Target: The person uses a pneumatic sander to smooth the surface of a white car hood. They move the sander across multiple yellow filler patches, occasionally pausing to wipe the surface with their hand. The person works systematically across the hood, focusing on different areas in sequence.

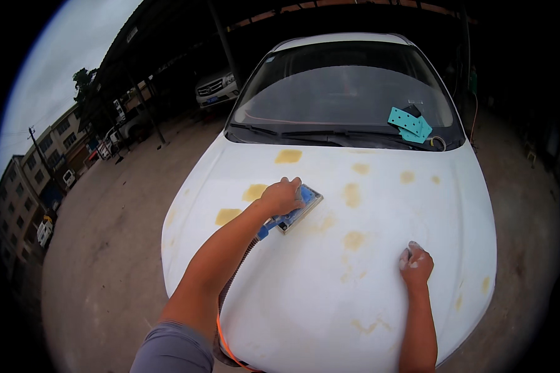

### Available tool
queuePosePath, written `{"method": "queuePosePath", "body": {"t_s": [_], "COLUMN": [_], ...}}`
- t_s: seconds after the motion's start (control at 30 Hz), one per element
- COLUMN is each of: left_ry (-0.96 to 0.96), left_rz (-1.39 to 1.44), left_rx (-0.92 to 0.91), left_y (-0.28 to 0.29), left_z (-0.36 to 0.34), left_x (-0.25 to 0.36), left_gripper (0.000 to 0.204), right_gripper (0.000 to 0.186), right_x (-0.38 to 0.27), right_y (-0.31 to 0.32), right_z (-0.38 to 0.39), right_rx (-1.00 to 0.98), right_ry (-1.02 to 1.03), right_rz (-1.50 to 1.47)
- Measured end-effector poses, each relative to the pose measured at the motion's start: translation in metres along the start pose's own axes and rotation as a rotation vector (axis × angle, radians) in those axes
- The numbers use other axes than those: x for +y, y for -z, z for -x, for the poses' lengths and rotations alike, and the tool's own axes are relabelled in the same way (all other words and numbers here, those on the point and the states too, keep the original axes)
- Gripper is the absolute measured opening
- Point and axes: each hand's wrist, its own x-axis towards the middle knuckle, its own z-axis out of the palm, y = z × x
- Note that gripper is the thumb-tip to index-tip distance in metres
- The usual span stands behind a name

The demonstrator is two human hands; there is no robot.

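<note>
My left hand (pixel 282 196) is wrapped round a blue sander (pixel 303 210) with a rectangular pad, which rests on the white car hood (pixel 305 298) near its middle. A ribbed hose (pixel 236 273) runs from the sander back along my left forearm. Yellowish filler patches (pixel 352 195) are scattered over the hood, several close to the sander. Farther right and nearer to me, my right hand (pixel 417 263) is closed against the hood, its fingers dusted white. Something small and dark shows between those fingers, too little of it to name.
Turquoise perforated sanding sheets (pixel 410 126) lie at the base of the windshield (pixel 342 93), beside a roll of tape (pixel 438 143). An orange cord (pixel 227 348) hangs at the hood's front edge. Another car (pixel 216 87) stands under the shelter at the far left.
</note>
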Motion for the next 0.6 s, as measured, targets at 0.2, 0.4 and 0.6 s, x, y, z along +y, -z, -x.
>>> {"method": "queuePosePath", "body": {"t_s": [0.2, 0.4, 0.6], "left_ry": [0.007, -0.039, -0.009], "left_rz": [-0.053, -0.032, -0.038], "left_rx": [0.05, 0.016, 0.021], "left_y": [0.005, 0.001, 0.008], "left_z": [-0.016, 0.001, -0.01], "left_x": [-0.021, -0.011, -0.019], "left_gripper": [0.067, 0.069, 0.068], "right_gripper": [0.021, 0.017, 0.019], "right_x": [-0.002, 0.003, 0.013], "right_y": [0.005, 0.003, -0.005], "right_z": [-0.002, 0.003, 0.006], "right_rx": [-0.127, -0.006, 0.016], "right_ry": [-0.105, -0.011, -0.017], "right_rz": [-0.018, -0.008, -0.077]}}
